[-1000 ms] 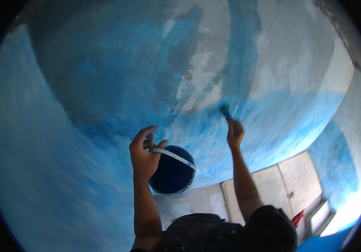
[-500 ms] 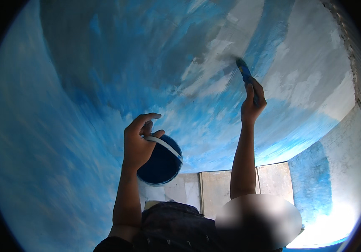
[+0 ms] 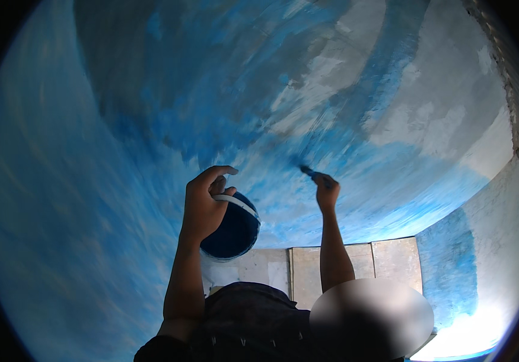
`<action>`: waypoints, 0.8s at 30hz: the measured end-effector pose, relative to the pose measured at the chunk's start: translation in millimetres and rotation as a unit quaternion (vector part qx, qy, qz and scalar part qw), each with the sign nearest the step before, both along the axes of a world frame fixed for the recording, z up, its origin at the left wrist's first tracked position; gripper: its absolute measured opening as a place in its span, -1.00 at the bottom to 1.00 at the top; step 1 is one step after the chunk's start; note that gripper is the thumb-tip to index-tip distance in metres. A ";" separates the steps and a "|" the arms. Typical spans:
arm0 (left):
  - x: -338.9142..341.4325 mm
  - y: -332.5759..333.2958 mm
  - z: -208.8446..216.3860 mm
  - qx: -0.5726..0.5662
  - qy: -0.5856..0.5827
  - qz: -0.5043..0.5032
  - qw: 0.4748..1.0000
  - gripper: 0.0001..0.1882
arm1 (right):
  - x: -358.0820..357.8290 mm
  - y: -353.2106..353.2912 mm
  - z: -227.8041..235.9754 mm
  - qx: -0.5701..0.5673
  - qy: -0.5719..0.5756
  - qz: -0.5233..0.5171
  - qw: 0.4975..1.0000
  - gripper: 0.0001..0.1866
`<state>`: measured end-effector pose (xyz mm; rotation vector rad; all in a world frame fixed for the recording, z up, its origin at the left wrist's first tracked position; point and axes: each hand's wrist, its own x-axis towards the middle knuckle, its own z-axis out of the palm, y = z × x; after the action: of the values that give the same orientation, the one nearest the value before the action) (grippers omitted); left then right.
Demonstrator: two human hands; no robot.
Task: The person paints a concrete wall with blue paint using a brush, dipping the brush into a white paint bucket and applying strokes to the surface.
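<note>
My right hand [image 3: 327, 192] grips a paintbrush [image 3: 311, 172] by its handle, and the bristles are at the blue-streaked wall [image 3: 259, 193]. A white-handled paint bucket [image 3: 235, 232], dark blue inside, hangs from my left hand [image 3: 206, 196]. The bucket's handle [image 3: 236, 203] passes under the thumb, while the index finger points outward. Tilted, the bucket turns its dark mouth into view, and its paint level cannot be made out. Around the brush, streaks of light and mid blue mix with grey-white patches.
Pale panels [image 3: 332, 265] stand below the painted surface, between my forearms. A side wall at the right bears a blue painted block [image 3: 449, 265] beside bare plaster. Bright light [image 3: 477, 329] glares at the lower right. A rough edge [image 3: 501, 66] runs down the upper right.
My right hand has brought the paintbrush down and to the left, from the grey-white patch to the blue area. My left hand and the bucket have shifted only slightly.
</note>
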<state>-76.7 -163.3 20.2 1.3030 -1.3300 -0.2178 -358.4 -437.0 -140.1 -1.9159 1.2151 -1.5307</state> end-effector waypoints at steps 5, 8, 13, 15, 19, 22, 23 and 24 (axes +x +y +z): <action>4.3 9.1 -1.5 0.034 -0.002 0.027 0.999 -0.65 | -12.7 -13.1 79.0 -0.141 -0.249 -0.024 0.958 -0.74; 6.2 10.8 -6.1 0.043 -0.009 0.042 0.998 -0.66 | -9.3 -8.3 97.1 -0.188 -0.290 -0.053 0.937 -0.76; 1.6 10.1 -15.7 0.049 0.018 0.038 0.998 -0.68 | 0.1 -14.9 -27.5 -0.105 -0.215 -0.065 0.969 -0.75; 3.7 10.0 -23.0 0.039 0.010 0.031 0.999 -0.68 | -0.1 -6.7 -55.2 -0.040 -0.134 -0.053 0.989 -0.74; -4.8 7.7 -16.7 0.042 -0.010 0.031 0.999 -0.69 | -14.4 -4.6 -80.2 0.135 -0.086 0.026 0.987 -0.75; -6.1 5.3 -18.0 0.027 -0.017 0.032 0.999 -0.69 | -36.1 -26.8 -33.6 0.011 -0.172 0.003 0.985 -0.75; -4.7 11.4 -15.0 0.044 -0.022 0.052 0.997 -0.68 | -32.4 -22.1 2.1 -0.015 -0.215 0.004 0.977 -0.75; -6.6 11.8 -16.0 0.058 -0.028 0.061 0.996 -0.68 | -41.9 -22.7 25.6 -0.072 -0.238 -0.007 0.969 -0.74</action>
<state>-83.4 -151.4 4.3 1.4919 -1.2952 -0.1778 -400.3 -459.8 -114.5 -1.4885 0.9265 -1.9825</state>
